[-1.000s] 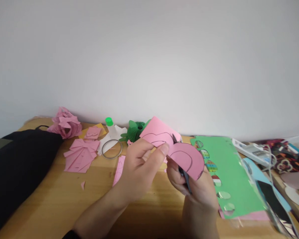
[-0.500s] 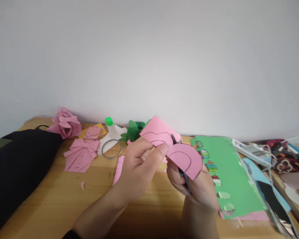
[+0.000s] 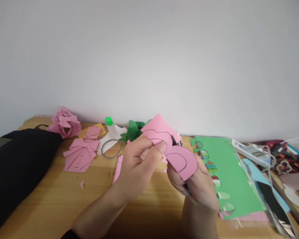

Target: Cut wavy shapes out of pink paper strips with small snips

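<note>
Between thumb and fingers, my left hand [image 3: 142, 162] pinches a pink paper [image 3: 180, 159] with curved dark lines drawn on it. The paper is partly cut, with a rounded lobe hanging over my right hand [image 3: 201, 186]. That hand is closed round a pair of scissors [image 3: 173, 140]; a dark blade shows at the slit in the paper, and the handles are mostly hidden behind paper and fingers. Below the paper, a small pink cutout [image 3: 164, 162] lies on the table. A green folded-paper piece [image 3: 134, 131] stands just behind my left hand.
At the left lie a black bag [image 3: 22, 166], pink folded papers [image 3: 81, 156] and a crumpled pink paper bundle [image 3: 66, 124]. A glue stick [image 3: 110, 125] stands near a metal ring [image 3: 111, 148]. Green sheets [image 3: 231, 176] and a white power strip [image 3: 251, 151] lie at the right.
The pink paper has turned slightly, its rounded lobe shifting left and its top corner moving up and right. Both hands keep their grip in nearly the same place.
</note>
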The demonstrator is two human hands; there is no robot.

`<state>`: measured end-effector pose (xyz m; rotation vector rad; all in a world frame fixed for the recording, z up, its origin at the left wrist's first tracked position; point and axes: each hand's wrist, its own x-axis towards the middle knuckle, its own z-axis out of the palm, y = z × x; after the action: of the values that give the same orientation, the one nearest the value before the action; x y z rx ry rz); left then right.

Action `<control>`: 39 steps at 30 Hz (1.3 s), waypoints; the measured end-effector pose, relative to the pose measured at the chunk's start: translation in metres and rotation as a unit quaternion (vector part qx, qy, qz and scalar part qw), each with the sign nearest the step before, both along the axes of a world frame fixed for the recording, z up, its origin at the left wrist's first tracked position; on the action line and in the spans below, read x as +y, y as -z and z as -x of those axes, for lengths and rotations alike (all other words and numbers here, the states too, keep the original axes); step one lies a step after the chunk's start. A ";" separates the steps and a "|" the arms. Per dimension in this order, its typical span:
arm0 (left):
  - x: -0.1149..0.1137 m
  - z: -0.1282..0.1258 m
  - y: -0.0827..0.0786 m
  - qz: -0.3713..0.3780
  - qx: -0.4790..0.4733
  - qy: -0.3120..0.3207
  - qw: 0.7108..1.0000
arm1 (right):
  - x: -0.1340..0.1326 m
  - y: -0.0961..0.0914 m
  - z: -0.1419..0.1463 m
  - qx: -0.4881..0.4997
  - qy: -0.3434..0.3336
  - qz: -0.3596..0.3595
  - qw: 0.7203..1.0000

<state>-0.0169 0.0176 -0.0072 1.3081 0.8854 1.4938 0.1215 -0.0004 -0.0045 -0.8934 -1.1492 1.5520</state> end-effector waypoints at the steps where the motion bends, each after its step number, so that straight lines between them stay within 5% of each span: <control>1: 0.000 0.001 0.000 -0.004 0.008 0.000 1.000 | 0.000 0.001 0.000 0.003 0.000 0.000 1.000; 8: 0.004 0.003 -0.004 -0.053 0.028 0.072 0.996 | 0.000 0.011 -0.003 0.079 -0.017 -0.003 0.997; 39: 0.005 0.005 0.000 -0.052 -0.011 0.079 0.995 | -0.002 0.011 -0.006 0.088 -0.042 0.012 0.995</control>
<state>-0.0220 0.0221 -0.0073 1.4011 0.6810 1.4438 0.1273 -0.0025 -0.0155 -0.7153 -1.0547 1.6816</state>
